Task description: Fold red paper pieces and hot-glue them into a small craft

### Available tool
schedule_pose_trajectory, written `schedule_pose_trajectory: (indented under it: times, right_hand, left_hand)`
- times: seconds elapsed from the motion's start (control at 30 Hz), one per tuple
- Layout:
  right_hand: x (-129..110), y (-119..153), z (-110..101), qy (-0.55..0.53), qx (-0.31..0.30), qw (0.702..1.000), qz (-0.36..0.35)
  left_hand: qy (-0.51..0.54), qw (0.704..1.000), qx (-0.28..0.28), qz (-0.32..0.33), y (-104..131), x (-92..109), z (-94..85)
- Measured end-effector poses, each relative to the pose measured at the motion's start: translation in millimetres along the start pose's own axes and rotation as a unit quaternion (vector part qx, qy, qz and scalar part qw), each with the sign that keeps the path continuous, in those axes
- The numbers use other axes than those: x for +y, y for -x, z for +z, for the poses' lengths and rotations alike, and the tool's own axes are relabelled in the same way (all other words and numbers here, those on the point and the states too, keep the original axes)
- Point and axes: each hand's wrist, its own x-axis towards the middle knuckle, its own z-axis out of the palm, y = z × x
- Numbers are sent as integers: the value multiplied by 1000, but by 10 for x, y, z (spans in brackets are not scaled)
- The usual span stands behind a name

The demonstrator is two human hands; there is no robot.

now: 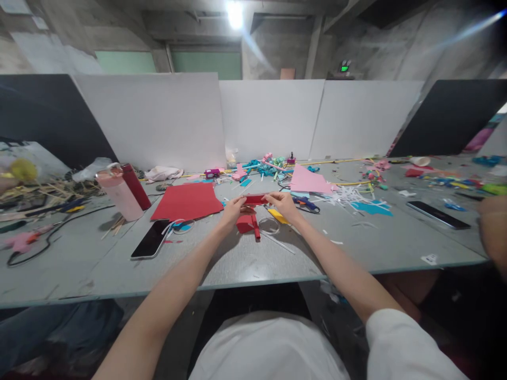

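Observation:
Between my two hands stretches a narrow strip of red paper (254,199), above the middle of the table. My left hand (234,212) pinches its left end, and my right hand (283,205) grips the right end. Just below the strip lie a red paper piece (244,224) and a small rolled red paper tube (256,228). A loop of white strip (270,226) rests beside the tube. Close to my right hand are a yellow piece (278,216) and a dark blue tool (307,204), partly hidden by the hand.
A large red sheet (186,200) and a phone (150,240) lie to the left, near a pink bottle (119,192). A pink sheet (309,180), white paper shreds (346,195) and a second phone (438,214) are to the right. White panels (271,119) stand behind. A person's arm (493,227) shows at far right.

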Motion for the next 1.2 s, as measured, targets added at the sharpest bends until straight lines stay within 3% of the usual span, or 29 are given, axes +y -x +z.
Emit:
schedule_pose_trajectory:
  times: [0.13, 0.27, 0.43, 0.53, 0.63, 0.7, 0.83, 1.2]
  right_hand:
    - [21, 15, 2, 39, -12, 999, -29]
    - [44, 35, 42, 145, 39, 985, -82]
    - [-45, 105, 87, 315, 72, 933, -159]
    - [-100, 143, 106, 382, 28, 906, -180]
    - [-76, 138, 134, 362, -50, 915, -174]
    - [-33, 119, 148, 328, -71, 929, -158]
    - [17, 87, 142, 294, -68, 944, -132]
    - [37, 79, 124, 291, -64, 946, -126]
  left_hand:
    - [-64, 997, 17, 34, -13, -19, -5]
    - [-185, 978, 36, 87, 5, -49, -3]
    - [-257, 958, 13, 129, 55, -74, 20]
    - [-295, 944, 0, 145, 84, -63, 33]
    - [-329, 929, -2, 166, 105, -45, 37]
    - [-339, 924, -5, 177, 111, -39, 35]
    - [-327, 929, -14, 176, 97, -58, 24]
    - [-269, 947, 24, 176, 42, -122, 14]
